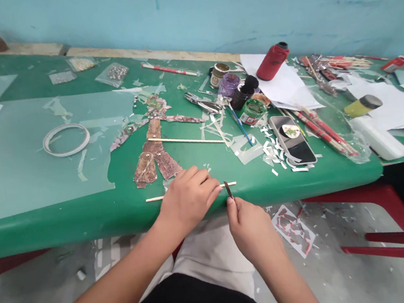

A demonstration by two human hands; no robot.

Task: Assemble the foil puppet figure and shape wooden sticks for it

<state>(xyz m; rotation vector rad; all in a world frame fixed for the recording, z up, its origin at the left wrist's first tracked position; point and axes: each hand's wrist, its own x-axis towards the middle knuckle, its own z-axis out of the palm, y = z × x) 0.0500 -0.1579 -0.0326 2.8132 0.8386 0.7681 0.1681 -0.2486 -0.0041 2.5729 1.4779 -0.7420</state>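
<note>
My left hand (188,198) is closed and presses a thin wooden stick (230,184) down near the front edge of the green table (67,220). My right hand (251,228) is closed in a pinch on a small dark blade (228,190), whose tip meets the stick near its right end. Behind my hands lies a flat jointed paper figure (154,147) in brown and purple, with a second wooden stick (186,140) laid across it.
A tape ring (66,139) lies on clear plastic sheet at left. Paint jars (241,93), a blue brush, pliers, a phone (293,140), a red thread spool (272,61), papers, red pencils and paper scraps crowd the right. Cut scraps litter the floor.
</note>
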